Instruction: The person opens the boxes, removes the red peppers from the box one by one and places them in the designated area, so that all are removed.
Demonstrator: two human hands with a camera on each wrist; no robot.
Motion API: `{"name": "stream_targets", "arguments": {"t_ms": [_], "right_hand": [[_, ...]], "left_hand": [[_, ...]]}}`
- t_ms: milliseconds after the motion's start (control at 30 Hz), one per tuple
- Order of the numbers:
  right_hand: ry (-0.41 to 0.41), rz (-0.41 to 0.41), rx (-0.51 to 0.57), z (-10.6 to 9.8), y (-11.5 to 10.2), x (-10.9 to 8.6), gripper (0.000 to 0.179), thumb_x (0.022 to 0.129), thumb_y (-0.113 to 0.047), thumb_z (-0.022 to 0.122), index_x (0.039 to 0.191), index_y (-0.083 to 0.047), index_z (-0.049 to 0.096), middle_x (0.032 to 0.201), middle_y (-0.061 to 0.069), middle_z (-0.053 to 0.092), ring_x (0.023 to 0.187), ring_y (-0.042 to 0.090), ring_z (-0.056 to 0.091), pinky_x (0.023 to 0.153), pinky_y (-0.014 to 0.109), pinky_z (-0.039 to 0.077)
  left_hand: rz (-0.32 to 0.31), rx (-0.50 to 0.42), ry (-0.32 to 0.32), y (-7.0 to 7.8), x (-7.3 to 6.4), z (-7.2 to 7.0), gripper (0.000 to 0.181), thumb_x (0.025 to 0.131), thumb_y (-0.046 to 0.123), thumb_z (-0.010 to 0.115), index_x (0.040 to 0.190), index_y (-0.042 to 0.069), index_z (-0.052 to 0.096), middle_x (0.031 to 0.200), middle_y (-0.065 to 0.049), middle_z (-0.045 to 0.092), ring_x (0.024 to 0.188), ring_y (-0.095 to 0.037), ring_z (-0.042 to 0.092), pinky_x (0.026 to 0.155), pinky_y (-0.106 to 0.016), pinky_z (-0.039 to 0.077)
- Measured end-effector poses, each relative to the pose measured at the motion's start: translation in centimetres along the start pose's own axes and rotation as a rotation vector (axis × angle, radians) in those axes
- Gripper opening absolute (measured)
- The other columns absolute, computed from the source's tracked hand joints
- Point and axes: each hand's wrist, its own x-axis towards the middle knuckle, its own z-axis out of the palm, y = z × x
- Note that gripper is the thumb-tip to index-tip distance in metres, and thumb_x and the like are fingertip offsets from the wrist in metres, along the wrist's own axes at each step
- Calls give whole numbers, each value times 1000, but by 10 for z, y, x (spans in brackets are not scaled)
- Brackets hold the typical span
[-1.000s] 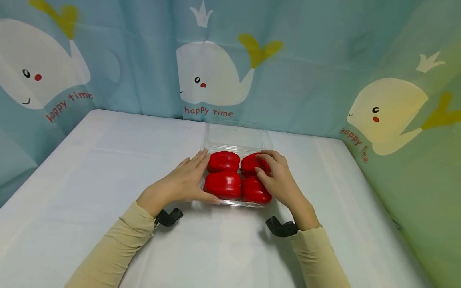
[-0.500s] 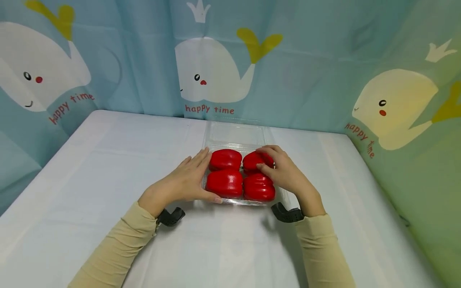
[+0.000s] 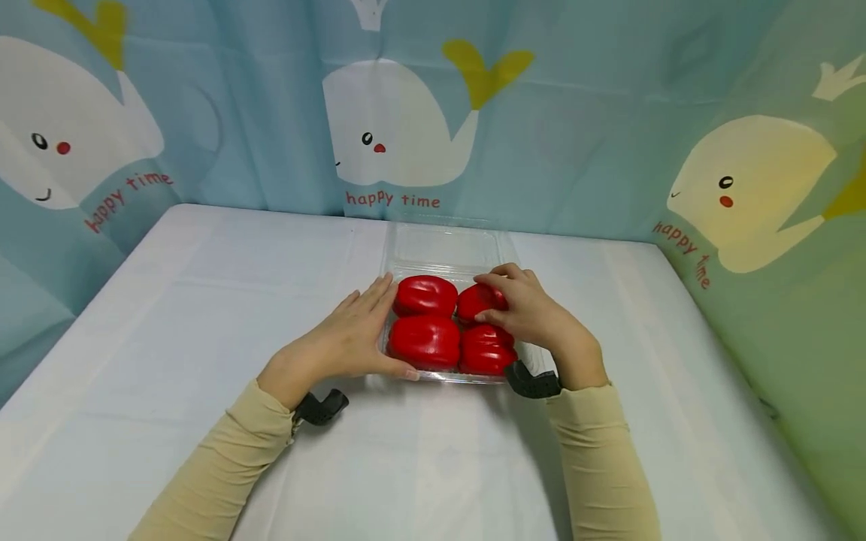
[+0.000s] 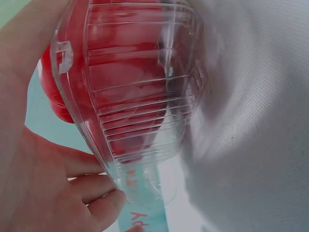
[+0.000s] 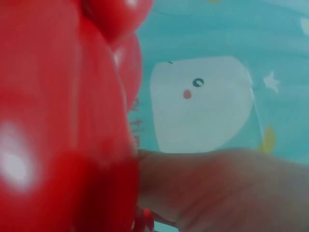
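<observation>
Several shiny red bell peppers sit in two rows in a clear plastic clamshell box (image 3: 467,379), whose lid (image 3: 446,246) lies folded back behind. My left hand (image 3: 348,334) rests along the box's left side, fingers extended and thumb along the front rim; the left wrist view shows its fingertips at the ribbed clear wall. On the right, my right hand (image 3: 531,304) holds the far right pepper (image 3: 476,300), thumb on its near side and fingers over the far side. The near right pepper (image 3: 485,349) lies just below that hand. In the right wrist view, a pepper (image 5: 58,106) hides most fingers.
A white cloth covers the table (image 3: 271,263). Behind it hangs a blue curtain (image 3: 582,150) with printed whales, turning green at the right. A black curved piece (image 3: 321,407) sticks out from the left wrist, another (image 3: 532,381) from the right.
The near right pepper has turned a little, showing its grooves. My right forearm has shifted slightly forward, its hand staying at the far right pepper. My left hand keeps its place on the box.
</observation>
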Motion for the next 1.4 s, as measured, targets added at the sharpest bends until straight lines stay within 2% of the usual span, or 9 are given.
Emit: {"name": "stream_targets", "arguments": {"t_ms": [200, 400, 900, 967, 1233, 1400], "right_hand": [[65, -51, -37, 1, -1, -3, 56, 88, -16, 75, 137, 2, 56, 133, 21, 53, 120, 39, 48, 97, 50, 49], [132, -124, -59, 2, 2, -5, 54, 86, -16, 78, 132, 5, 59, 128, 22, 58, 118, 39, 53, 99, 50, 50], [201, -171, 16, 1, 8, -7, 54, 85, -14, 79, 131, 7, 59, 129, 24, 61, 119, 41, 56, 100, 52, 49], [189, -150, 13, 3, 8, -7, 56, 84, -15, 79, 132, 7, 59, 130, 23, 60, 119, 40, 55, 100, 52, 49], [32, 15, 13, 1, 3, -8, 67, 89, -22, 75, 144, 1, 47, 139, 24, 46, 127, 42, 42, 102, 55, 47], [33, 3, 1, 0, 0, -5, 63, 88, -21, 76, 140, 4, 50, 133, 24, 49, 122, 39, 47, 97, 52, 51]], "left_hand": [[0, -1, 13, 2, -1, -1, 130, 70, 74, 72, 159, 3, 8, 168, -10, 3, 156, -27, 6, 125, -53, 12], [2, -3, 11, 1, -2, -2, 130, 70, 74, 72, 159, 3, 8, 168, -10, 3, 156, -26, 5, 125, -53, 11], [8, 5, 15, -2, -3, -3, 131, 70, 75, 72, 159, 3, 9, 168, -10, 3, 156, -27, 6, 125, -53, 11], [9, 6, 13, -2, -3, -2, 130, 70, 75, 71, 159, 3, 9, 168, -10, 3, 156, -27, 6, 125, -53, 11], [7, -8, -6, 1, 0, -1, 130, 70, 75, 71, 159, 5, 8, 169, -8, 2, 156, -25, 6, 125, -52, 9], [-10, -1, -11, 0, -1, -1, 131, 69, 76, 70, 159, 5, 7, 169, -6, 1, 156, -24, 4, 126, -51, 8]]}}
